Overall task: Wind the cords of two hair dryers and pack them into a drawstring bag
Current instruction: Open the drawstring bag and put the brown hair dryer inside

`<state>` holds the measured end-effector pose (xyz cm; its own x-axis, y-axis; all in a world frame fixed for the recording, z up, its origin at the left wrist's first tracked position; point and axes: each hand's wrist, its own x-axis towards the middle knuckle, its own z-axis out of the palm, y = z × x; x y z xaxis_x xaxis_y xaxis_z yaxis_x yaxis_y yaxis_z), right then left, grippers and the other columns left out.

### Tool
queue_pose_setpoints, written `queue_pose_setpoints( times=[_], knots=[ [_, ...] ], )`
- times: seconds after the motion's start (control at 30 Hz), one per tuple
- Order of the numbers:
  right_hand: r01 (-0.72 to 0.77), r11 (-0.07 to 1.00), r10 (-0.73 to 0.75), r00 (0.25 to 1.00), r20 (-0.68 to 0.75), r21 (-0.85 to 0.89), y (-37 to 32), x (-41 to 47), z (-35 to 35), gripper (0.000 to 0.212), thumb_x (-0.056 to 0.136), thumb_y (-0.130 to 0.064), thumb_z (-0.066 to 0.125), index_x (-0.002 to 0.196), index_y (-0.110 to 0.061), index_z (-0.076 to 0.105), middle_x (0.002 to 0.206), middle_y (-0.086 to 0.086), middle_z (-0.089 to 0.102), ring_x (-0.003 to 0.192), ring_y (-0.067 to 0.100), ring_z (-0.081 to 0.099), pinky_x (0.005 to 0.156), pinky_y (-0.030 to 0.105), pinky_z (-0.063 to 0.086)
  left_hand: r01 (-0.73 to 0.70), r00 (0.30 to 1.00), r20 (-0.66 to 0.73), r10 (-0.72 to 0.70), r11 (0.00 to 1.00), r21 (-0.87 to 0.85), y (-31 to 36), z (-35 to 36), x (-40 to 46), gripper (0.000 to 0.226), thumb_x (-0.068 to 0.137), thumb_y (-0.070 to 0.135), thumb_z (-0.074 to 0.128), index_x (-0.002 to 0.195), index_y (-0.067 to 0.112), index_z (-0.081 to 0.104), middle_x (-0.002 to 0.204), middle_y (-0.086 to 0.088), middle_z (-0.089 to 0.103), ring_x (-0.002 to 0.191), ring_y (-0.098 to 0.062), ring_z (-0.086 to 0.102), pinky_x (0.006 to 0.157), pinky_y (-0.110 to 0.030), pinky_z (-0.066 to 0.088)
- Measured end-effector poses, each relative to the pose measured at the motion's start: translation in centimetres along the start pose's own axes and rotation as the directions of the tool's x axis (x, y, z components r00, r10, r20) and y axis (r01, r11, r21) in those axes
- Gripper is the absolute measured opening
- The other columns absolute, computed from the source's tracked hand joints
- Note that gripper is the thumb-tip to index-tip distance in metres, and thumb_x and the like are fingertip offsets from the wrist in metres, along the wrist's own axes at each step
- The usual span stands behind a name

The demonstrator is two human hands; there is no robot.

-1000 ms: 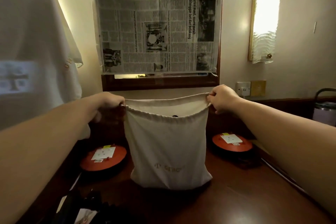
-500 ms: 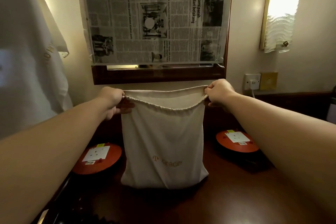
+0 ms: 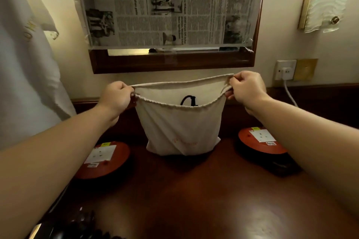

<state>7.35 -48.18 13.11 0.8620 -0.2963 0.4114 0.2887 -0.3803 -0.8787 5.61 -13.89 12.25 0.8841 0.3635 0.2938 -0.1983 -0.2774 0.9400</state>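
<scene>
Above the glossy wooden table, both hands pinching soft cream cloth bag

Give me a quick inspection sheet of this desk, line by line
Surface: dark wooden desk, glossy.
Job's things: cream drawstring bag standing on the desk, mouth held wide; a black loop shows inside.
Clutter: two red discs flank the bag; dark objects at near left edge, unclear.
Hands: left hand and right hand grip the bag's rim.
Cables: white cable plugged into wall socket.
Surroundings: newspaper covering a framed mirror.
</scene>
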Motion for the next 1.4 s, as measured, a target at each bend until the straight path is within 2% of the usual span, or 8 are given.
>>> queue_pose_setpoints(
  times=[0.17, 0.33, 0.5, 0.7, 0.8, 0.97, 1.17, 1.4],
  knots=[
    [0.076, 0.997, -0.075, 0.994, 0.077, -0.011, 2.6, -3.6, -2.2, 0.016, 0.099, -0.012, 0.062, 0.086, -0.006, 0.070, 0.062, 0.011, 0.065, 0.048, 0.019, 0.058, 0.042, 0.028, 0.047, -0.075, 0.993, 0.090, 0.071, 0.996, 0.037, -3.6, -2.2, -5.3, 0.032, 0.100, 0.008, 0.051, 0.070, 0.011, 0.059, 0.069, -0.011, 0.046, 0.064, -0.019, 0.041, 0.061, -0.035, 0.032],
    [-0.007, 1.000, 0.010, 0.969, 0.246, -0.012, 5.2, -6.8, -3.8, 0.033, 0.088, -0.003, 0.059, 0.056, -0.011, 0.065, 0.050, 0.004, 0.044, 0.051, 0.019, 0.036, 0.048, 0.027, 0.026, 0.116, 0.913, 0.403, -0.064, 0.988, -0.105, -6.5, -3.6, -9.3, 0.036, 0.085, 0.000, 0.051, 0.053, 0.018, 0.048, 0.057, -0.003, 0.035, 0.049, -0.013, 0.031, 0.042, -0.024, 0.021],
    [0.013, 0.980, 0.097, 0.841, 0.533, -0.199, 6.8, -9.5, -5.1, 0.025, 0.054, -0.041, 0.062, 0.053, -0.016, 0.064, 0.067, 0.011, 0.051, 0.060, 0.019, 0.047, 0.054, 0.028, 0.037, 0.088, 0.688, 0.712, -0.143, 0.990, 0.114, -8.5, -4.7, -11.0, 0.028, 0.072, 0.014, 0.068, 0.054, 0.020, 0.049, 0.056, 0.000, 0.040, 0.048, -0.009, 0.038, 0.046, -0.019, 0.035],
    [0.269, 0.775, 0.383, 0.519, 0.764, -0.571, 6.6, -11.3, -4.5, 0.010, 0.091, -0.021, 0.070, 0.087, -0.020, 0.079, 0.075, -0.014, 0.072, 0.077, 0.002, 0.067, 0.071, 0.017, 0.051, -0.299, 0.394, 0.846, -0.359, 0.821, 0.487, -9.2, -3.3, -11.7, 0.021, 0.085, 0.032, 0.083, 0.090, 0.020, 0.066, 0.087, 0.007, 0.070, 0.080, -0.004, 0.066, 0.074, -0.019, 0.053],
    [0.282, 0.757, 0.342, 0.598, 0.725, -0.589, 6.4, -11.7, -2.4, 0.022, 0.090, -0.025, 0.074, 0.112, -0.022, 0.071, 0.098, -0.008, 0.074, 0.095, 0.010, 0.071, 0.088, 0.029, 0.059, -0.346, 0.490, 0.789, -0.369, 0.749, 0.565, -9.6, -1.4, -11.6, 0.039, 0.086, 0.055, 0.081, 0.100, 0.021, 0.069, 0.092, 0.006, 0.079, 0.087, -0.007, 0.075, 0.090, -0.038, 0.059],
    [-0.077, 0.966, 0.187, 0.869, 0.458, -0.249, 4.6, -14.0, 4.7, 0.033, 0.092, -0.037, 0.072, 0.119, -0.021, 0.062, 0.106, 0.001, 0.066, 0.092, 0.016, 0.065, 0.076, 0.034, 0.056, 0.017, 0.941, 0.316, -0.122, 0.949, 0.315, -11.0, 4.2, -10.3, 0.034, 0.095, 0.042, 0.074, 0.114, 0.016, 0.064, 0.113, -0.003, 0.067, 0.104, -0.023, 0.066, 0.086, -0.038, 0.057],
    [-0.182, 0.955, 0.270, 0.862, 0.429, -0.236, 7.5, -20.5, 14.4, 0.048, 0.105, -0.030, 0.049, 0.151, -0.019, 0.037, 0.150, 0.011, 0.047, 0.132, 0.028, 0.051, 0.103, 0.038, 0.046, 0.339, 0.931, 0.108, -0.348, 0.936, 0.093, -13.4, 10.8, -9.7, 0.045, 0.101, 0.036, 0.063, 0.131, 0.002, 0.058, 0.113, -0.020, 0.065, 0.095, -0.029, 0.061, 0.083, -0.039, 0.044],
    [0.284, 0.756, 0.128, 0.820, 0.558, -0.590, 11.3, -24.1, 15.3, 0.067, 0.107, -0.036, 0.033, 0.163, -0.011, 0.007, 0.172, 0.015, 0.007, 0.159, 0.033, -0.002, 0.127, 0.042, -0.002, 0.342, 0.884, 0.273, -0.378, 0.924, 0.172, -17.7, 11.3, -10.4, 0.079, 0.107, 0.043, 0.053, 0.170, 0.025, 0.009, 0.167, -0.013, 0.037, 0.147, -0.036, 0.043, 0.112, -0.043, 0.041]
  ],
)
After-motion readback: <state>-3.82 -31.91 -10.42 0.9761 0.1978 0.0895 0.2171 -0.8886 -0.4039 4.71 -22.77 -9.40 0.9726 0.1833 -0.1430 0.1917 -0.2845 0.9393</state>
